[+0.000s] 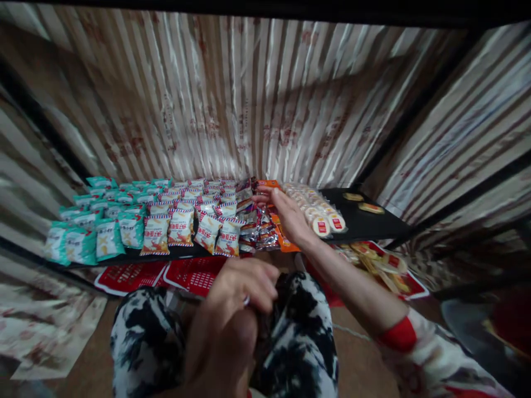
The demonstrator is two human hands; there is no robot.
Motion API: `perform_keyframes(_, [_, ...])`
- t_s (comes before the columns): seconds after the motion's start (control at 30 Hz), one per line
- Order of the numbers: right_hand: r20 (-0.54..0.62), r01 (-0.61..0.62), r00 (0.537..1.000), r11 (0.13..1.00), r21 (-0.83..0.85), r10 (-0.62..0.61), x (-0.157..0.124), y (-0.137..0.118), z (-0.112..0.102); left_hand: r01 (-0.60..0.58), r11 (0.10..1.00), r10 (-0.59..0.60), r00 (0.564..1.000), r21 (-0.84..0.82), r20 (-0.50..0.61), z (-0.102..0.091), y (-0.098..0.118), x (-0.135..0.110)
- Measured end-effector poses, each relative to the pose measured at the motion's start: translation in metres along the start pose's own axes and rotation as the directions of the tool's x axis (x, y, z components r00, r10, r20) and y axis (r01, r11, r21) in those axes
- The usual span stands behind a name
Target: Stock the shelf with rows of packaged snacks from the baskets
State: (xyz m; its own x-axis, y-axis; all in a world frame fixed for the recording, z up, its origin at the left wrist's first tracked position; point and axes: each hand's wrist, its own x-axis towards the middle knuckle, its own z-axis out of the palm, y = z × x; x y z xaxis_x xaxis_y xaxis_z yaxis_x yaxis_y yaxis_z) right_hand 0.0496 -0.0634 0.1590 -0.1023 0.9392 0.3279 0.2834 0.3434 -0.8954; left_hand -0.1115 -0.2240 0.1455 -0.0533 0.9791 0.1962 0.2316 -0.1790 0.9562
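Observation:
My right hand point(286, 215) reaches over the shelf with its fingers stretched out and nothing seen in them. Beneath and beside it lie shiny dark purple packets point(251, 224) and orange packets point(283, 235); I cannot tell if the fingers touch them. Closer to me, my left hand point(236, 298) is above my lap with its fingers curled, and a ring shows on one finger. Something dark is below those fingers, but what they hold, if anything, is hidden.
Teal snack bags point(108, 239) and white-and-orange snack bags point(181, 225) stand in rows at the left of the black shelf point(357, 224). Round wrapped crackers point(321, 218) lie right, beyond them two yellow packets point(371, 208). Red baskets point(194, 275) sit underneath. Striped sheeting point(232, 99) hangs behind.

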Motion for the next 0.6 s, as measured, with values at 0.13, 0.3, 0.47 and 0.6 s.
perform_keyframes(0.13, [-0.193, 0.036, 0.981, 0.995, 0.094, -0.017, -0.008, -0.006, 0.055, 0.147, 0.963, -0.139, 0.989, -0.225, 0.049, 0.035, -0.032, 0.029])
perform_keyframes(0.3, [-0.276, 0.114, 0.951, 0.989, -0.099, -0.137, 0.011, -0.001, 0.092, 0.294, 0.878, -0.245, 0.954, -0.378, 0.175, 0.042, -0.048, 0.036])
perform_keyframes(0.47, [-0.135, 0.144, 0.963, 0.867, -0.476, -0.234, 0.036, 0.028, 0.105, -0.010, 0.999, 0.014, 0.997, -0.050, 0.081, 0.012, -0.089, 0.077])
perform_keyframes(0.6, [0.106, 0.129, 0.992, 0.652, -0.748, -0.074, 0.043, 0.057, 0.118, 0.068, 0.956, -0.001, 0.973, 0.284, -0.229, -0.018, -0.144, 0.116])
